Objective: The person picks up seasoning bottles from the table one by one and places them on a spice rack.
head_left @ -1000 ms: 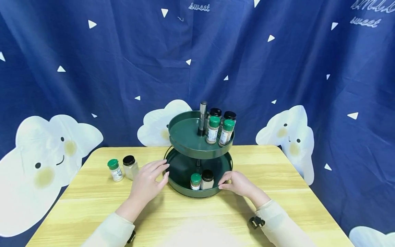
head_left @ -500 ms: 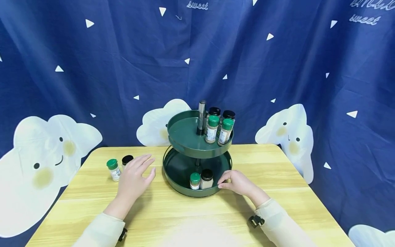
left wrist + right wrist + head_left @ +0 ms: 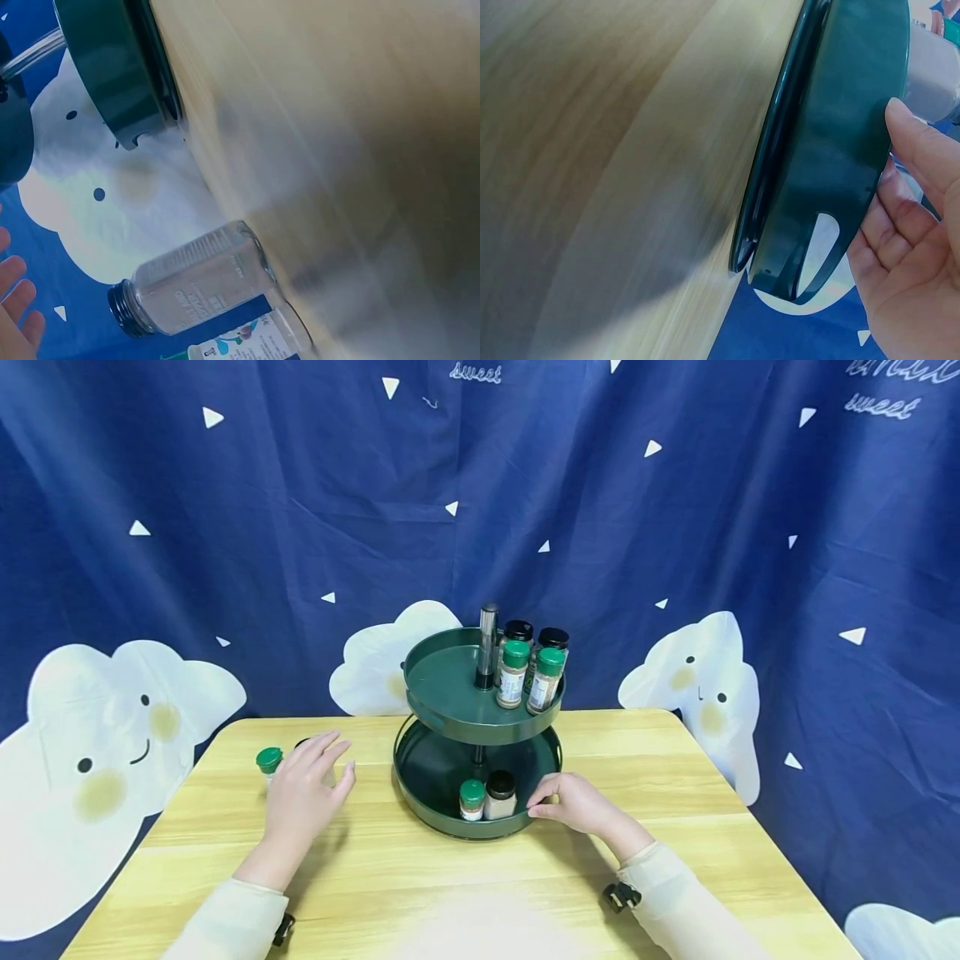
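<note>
My left hand (image 3: pixel 302 793), fingers spread and holding nothing, is over the left of the table, hiding most of a black-capped clear jar (image 3: pixel 202 289) and part of a green-capped spice bottle (image 3: pixel 269 759). The left wrist view shows these two side by side on the table, the hand off to one side. My right hand (image 3: pixel 577 806) pinches the rim of the lower tier of a dark green two-tier rack (image 3: pixel 847 112), thumb outside and fingers inside. On that tier, near the hand, stand a black-capped jar (image 3: pixel 500 797) and a small green-capped bottle (image 3: pixel 472 802).
The rack's upper tier (image 3: pixel 442 685) bears two green-capped spice bottles (image 3: pixel 512 681) in front of two black-capped jars (image 3: pixel 553 638), beside a metal post (image 3: pixel 487 635). Behind the wooden table (image 3: pixel 630 752) hangs a blue curtain (image 3: pixel 300 485) with clouds.
My left hand has moved left from beside the rack's lower rim to the jar and bottle on the table. The right hand stays at the rim.
</note>
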`<state>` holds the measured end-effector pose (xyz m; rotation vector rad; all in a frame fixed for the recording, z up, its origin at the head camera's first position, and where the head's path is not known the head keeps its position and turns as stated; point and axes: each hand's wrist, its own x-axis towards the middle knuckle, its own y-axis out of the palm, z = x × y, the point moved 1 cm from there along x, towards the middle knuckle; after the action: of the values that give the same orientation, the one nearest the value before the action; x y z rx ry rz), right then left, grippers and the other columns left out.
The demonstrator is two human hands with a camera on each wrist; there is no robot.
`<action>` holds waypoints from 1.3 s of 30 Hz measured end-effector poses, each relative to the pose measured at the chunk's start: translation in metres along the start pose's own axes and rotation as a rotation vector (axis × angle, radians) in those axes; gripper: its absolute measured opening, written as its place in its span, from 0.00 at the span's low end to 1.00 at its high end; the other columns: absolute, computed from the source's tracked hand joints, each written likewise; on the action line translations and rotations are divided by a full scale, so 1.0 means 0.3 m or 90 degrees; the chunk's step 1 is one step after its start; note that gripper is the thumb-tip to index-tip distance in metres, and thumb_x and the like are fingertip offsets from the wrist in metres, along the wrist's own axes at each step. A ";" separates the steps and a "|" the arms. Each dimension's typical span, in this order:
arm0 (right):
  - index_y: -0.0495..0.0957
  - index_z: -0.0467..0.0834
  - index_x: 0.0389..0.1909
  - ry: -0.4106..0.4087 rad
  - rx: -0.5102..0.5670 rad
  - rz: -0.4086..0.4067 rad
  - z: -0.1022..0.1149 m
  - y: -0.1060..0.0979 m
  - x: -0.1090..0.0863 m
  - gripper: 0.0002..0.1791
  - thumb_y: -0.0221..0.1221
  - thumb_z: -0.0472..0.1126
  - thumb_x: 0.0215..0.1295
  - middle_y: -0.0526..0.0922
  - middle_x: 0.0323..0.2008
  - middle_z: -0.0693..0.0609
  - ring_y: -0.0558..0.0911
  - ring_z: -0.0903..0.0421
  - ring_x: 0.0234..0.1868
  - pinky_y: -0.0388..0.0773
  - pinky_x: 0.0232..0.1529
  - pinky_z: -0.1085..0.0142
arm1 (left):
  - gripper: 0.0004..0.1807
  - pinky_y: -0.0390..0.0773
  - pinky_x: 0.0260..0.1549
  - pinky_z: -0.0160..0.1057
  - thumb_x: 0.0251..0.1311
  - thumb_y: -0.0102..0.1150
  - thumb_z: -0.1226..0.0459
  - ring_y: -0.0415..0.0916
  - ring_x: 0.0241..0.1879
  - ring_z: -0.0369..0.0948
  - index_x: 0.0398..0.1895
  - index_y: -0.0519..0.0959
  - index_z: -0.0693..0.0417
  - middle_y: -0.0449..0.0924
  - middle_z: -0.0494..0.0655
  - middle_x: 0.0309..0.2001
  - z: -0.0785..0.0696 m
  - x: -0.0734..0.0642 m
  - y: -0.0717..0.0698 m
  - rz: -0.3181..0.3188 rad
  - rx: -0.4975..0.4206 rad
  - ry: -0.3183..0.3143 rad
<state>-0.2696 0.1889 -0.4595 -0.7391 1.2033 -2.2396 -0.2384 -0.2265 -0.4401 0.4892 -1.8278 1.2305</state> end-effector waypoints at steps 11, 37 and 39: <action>0.89 0.48 0.33 0.013 0.007 0.010 0.003 -0.001 0.000 0.02 0.70 0.42 0.61 0.84 0.32 0.60 0.84 0.58 0.38 0.82 0.46 0.57 | 0.19 0.77 0.51 0.61 0.54 0.65 0.63 0.78 0.53 0.59 0.50 0.85 0.60 0.82 0.59 0.54 0.032 -0.013 -0.006 0.008 0.011 -0.039; 0.89 0.47 0.32 0.004 0.008 0.012 -0.004 -0.003 0.000 0.03 0.70 0.42 0.61 0.84 0.32 0.61 0.84 0.55 0.38 0.82 0.46 0.59 | 0.17 0.76 0.54 0.61 0.56 0.66 0.68 0.76 0.57 0.60 0.51 0.84 0.62 0.81 0.61 0.56 0.091 -0.027 0.014 0.055 0.022 -0.096; 0.89 0.47 0.32 0.004 0.009 0.011 -0.004 -0.003 0.000 0.03 0.70 0.42 0.61 0.84 0.32 0.61 0.84 0.56 0.38 0.82 0.46 0.59 | 0.17 0.76 0.54 0.61 0.56 0.65 0.67 0.75 0.57 0.60 0.50 0.84 0.62 0.81 0.61 0.56 0.093 -0.025 0.017 0.058 0.023 -0.097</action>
<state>-0.2704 0.1901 -0.4594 -0.7142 1.1910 -2.2347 -0.2498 -0.2500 -0.4531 0.5370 -1.9768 1.3217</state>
